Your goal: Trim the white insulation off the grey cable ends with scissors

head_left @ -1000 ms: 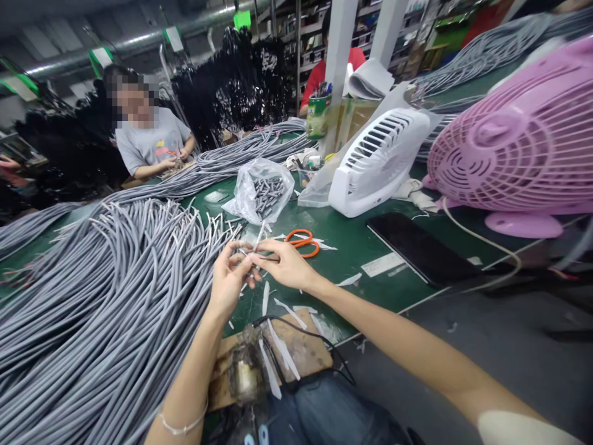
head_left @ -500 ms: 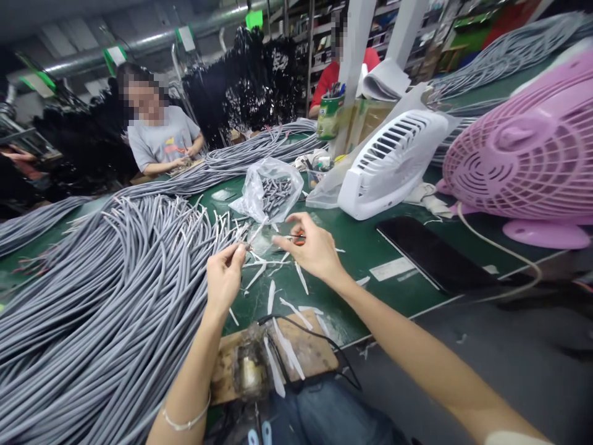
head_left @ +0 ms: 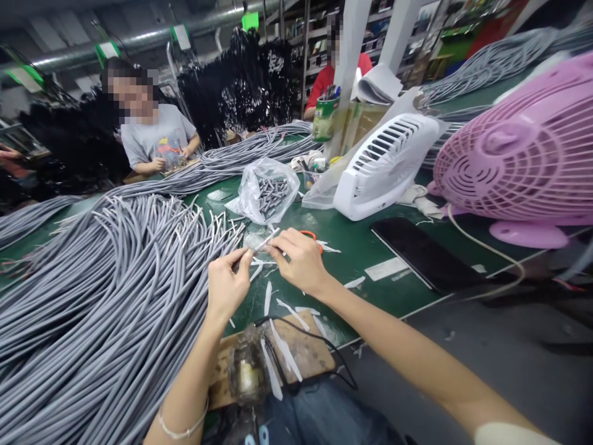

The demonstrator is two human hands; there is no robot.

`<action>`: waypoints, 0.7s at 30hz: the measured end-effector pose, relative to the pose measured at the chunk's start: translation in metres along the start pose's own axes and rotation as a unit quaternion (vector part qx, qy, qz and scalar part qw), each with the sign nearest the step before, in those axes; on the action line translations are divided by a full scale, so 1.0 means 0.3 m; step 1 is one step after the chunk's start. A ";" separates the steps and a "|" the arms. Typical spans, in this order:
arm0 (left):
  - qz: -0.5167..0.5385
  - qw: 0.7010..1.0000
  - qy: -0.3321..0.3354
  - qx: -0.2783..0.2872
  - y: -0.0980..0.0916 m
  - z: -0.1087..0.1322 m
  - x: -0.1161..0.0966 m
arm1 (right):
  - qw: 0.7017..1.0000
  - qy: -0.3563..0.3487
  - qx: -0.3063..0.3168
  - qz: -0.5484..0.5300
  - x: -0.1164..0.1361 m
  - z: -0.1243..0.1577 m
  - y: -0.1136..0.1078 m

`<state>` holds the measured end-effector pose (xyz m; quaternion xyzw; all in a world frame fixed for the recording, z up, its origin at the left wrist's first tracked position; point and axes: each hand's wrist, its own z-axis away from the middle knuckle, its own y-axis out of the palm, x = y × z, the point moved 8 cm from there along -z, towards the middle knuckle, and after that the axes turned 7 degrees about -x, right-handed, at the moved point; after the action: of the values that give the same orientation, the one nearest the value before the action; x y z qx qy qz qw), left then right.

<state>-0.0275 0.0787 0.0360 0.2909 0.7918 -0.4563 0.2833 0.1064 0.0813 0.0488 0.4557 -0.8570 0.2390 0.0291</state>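
My left hand is closed in a pinch at the front of the grey cable bundle. It grips a cable end, mostly hidden by the fingers. A thin white strip runs from these fingertips toward the right. My right hand is closed with its fingertips at that strip, close to the left hand. The orange handle of what look like scissors sticks out behind its fingers; the blades are hidden. Loose white strips lie on the green table below.
Beyond my hands sits a clear bag of short grey pieces. On the right are a white fan, a pink fan and a black phone. A wooden board with a motor-like device is near my lap. Two co-workers sit across.
My right hand has moved left and closed its fingers near the left fingertips. A white strip now shows between the hands. The view has shifted slightly.
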 end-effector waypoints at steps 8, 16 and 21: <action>0.081 0.993 -0.047 0.068 0.022 0.003 0.014 | 0.984 0.091 0.017 -0.151 -0.038 0.005 0.026; 0.295 0.916 -0.191 0.194 0.087 0.034 0.028 | 0.901 0.220 0.111 -0.357 -0.067 0.024 0.106; 0.304 0.912 -0.197 0.193 0.096 0.039 0.013 | 0.860 0.272 0.125 -0.413 -0.072 0.042 0.136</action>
<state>-0.0071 0.0809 0.0122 0.4707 0.4894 -0.5401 0.4972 0.0888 0.1115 0.0162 0.6847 -0.5108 0.4244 0.3001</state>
